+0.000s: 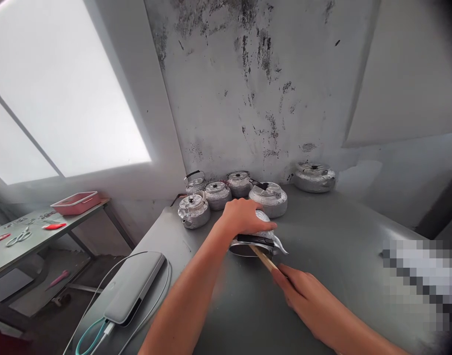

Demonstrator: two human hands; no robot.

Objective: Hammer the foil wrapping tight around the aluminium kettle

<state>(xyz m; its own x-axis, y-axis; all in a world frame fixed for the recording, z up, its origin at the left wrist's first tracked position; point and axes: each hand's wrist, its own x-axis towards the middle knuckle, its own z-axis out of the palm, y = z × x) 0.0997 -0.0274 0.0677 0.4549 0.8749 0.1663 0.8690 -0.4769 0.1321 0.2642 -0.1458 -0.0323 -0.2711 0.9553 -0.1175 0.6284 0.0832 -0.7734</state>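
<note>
My left hand [244, 217] is closed over the body of a dented silver kettle [267, 230], which is tipped so that its round opening faces me. The kettle's black-gripped handle lies across the upper edge of the opening, and its spout points right. In my right hand [297, 288] is a wooden stick [262, 257], its far end at the kettle's mouth. Whatever is on that end is hidden. Just behind my left hand stands another silver kettle [272, 199] with a black handle grip.
Several more kettles, including one at the left [193, 211] and one by the wall [314, 176], stand on the grey table [332, 236]. A power bank [135, 288] with cables lies front left. The side table holds a pink basket [78, 202] and scissors [19, 236].
</note>
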